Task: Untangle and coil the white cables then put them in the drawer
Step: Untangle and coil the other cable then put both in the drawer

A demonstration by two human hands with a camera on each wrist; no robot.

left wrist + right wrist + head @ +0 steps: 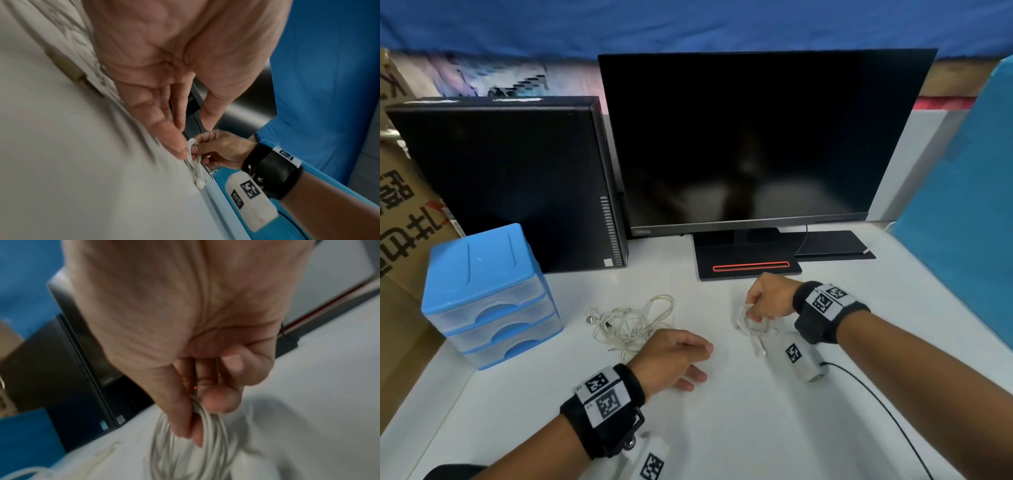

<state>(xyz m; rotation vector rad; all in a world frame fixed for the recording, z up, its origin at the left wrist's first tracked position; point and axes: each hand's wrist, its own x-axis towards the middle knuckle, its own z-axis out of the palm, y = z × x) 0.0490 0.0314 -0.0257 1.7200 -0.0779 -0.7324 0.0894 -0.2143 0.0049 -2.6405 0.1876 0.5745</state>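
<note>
the coiled white cable (751, 320) hangs in several loops from the right hand (770, 298), whose thumb and fingers (221, 400) are pinched together on the top of the coil; its plug end (199, 183) lies on the white desk (739, 411). at nine o'clock from the coil, well apart, the tangled white earphone cable (631, 323) lies loose on the desk. the left hand (671, 359) hovers just at five o'clock of the tangle, fingers (164, 129) straight and relaxed, holding nothing. further to nine o'clock stands the blue three-drawer unit (489, 291), all drawers closed. at twelve o'clock stand a black computer tower (517, 178) and a dark monitor (756, 137). both wrists carry black bands with printed markers.
</note>
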